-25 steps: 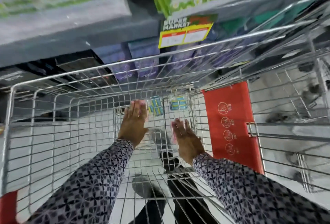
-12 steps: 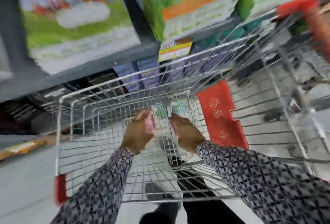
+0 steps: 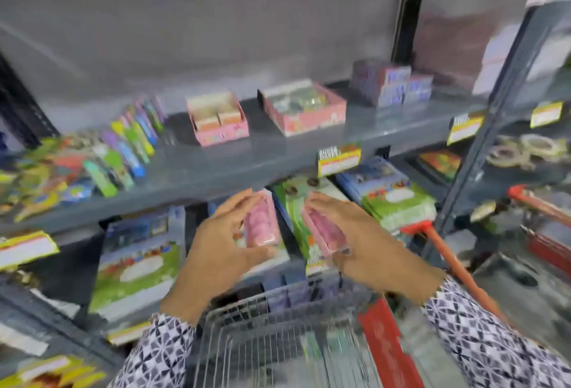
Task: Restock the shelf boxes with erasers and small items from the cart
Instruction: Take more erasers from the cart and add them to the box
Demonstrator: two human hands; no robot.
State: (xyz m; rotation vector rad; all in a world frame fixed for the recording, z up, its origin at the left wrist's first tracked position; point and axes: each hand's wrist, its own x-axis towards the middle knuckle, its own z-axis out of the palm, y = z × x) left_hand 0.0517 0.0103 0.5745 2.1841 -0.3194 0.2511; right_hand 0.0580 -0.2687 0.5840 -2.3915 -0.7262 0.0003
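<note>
Left hand (image 3: 221, 244): gripping a clear pack of round pink erasers (image 3: 261, 224).
Right hand (image 3: 360, 242): gripping a second pink clear-wrapped eraser pack (image 3: 324, 230).

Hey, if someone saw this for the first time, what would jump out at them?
Two hands at centre, the left hand and right hand, each holding a pink packet above the cart. Behind them, two pink boxes sit open on the grey shelf.
</note>
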